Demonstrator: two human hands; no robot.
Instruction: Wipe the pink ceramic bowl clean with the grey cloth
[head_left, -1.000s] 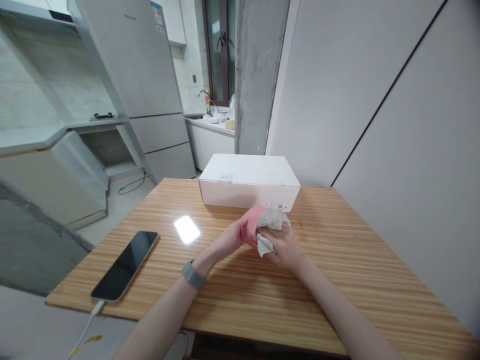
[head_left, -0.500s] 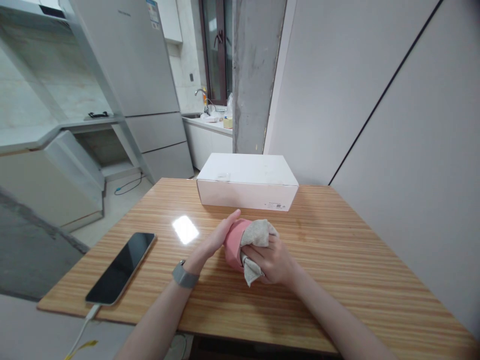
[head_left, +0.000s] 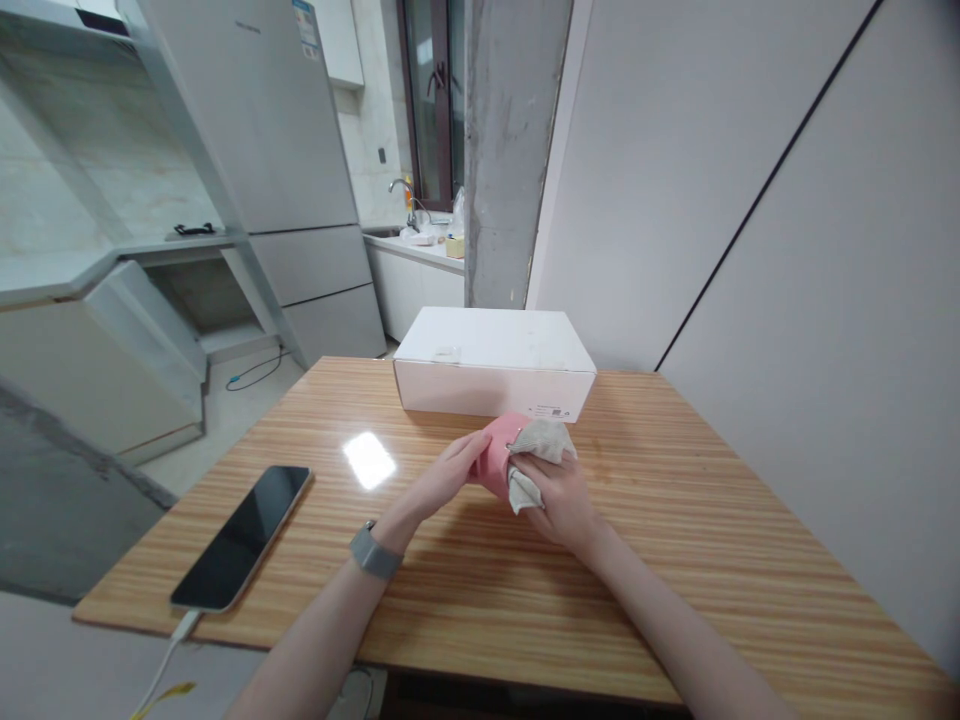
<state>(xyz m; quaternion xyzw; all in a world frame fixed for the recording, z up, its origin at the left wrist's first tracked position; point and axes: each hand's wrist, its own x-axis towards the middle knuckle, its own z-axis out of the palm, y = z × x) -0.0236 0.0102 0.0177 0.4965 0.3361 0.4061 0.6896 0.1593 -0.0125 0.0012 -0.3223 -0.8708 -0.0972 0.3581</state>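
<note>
A pink cup-like container [head_left: 493, 458] is tilted between my hands above the wooden table [head_left: 645, 590], its opening facing right. My left hand [head_left: 448, 474] grips its left side, with a grey band on the wrist. At the opening, my right hand [head_left: 562, 500] is closed on a light grey cloth [head_left: 544, 440], whose folds stick out above and below the fingers. Some fingertips of the right hand are hidden by the cloth and the container's rim.
Behind my hands a white box [head_left: 495, 385] lies on the table. A black phone [head_left: 244, 538] with a white cable [head_left: 169, 655] rests at the left. A grey-white wall [head_left: 825, 350] borders the right side.
Both hands have moved up and to the right with the pink container and the cloth, nearer the white box. The container has turned somewhat. The phone and box have stayed put.
</note>
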